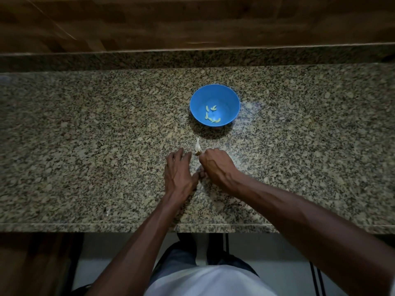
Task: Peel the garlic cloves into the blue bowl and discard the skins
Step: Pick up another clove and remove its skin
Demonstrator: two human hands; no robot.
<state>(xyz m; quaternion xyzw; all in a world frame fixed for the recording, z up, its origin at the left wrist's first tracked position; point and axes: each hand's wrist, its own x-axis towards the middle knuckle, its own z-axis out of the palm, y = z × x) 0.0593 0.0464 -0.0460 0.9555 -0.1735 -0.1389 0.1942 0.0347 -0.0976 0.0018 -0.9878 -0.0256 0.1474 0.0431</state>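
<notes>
A blue bowl (214,95) stands on the speckled granite counter, holding several peeled pale garlic cloves (211,114). In front of it lies a white garlic stem with papery skin (197,146), right between my hands. My left hand (179,171) lies flat on the counter with its fingers straight and spread. My right hand (215,165) is curled with its knuckles up, its fingers close beside the stem's brown root end; what it holds is hidden. Both thumbs nearly meet near the counter.
The granite counter (85,146) ends in a front edge near my body and in a raised granite ledge (128,58) under a wooden wall at the back. A small white skin scrap (108,211) lies near the front edge at left.
</notes>
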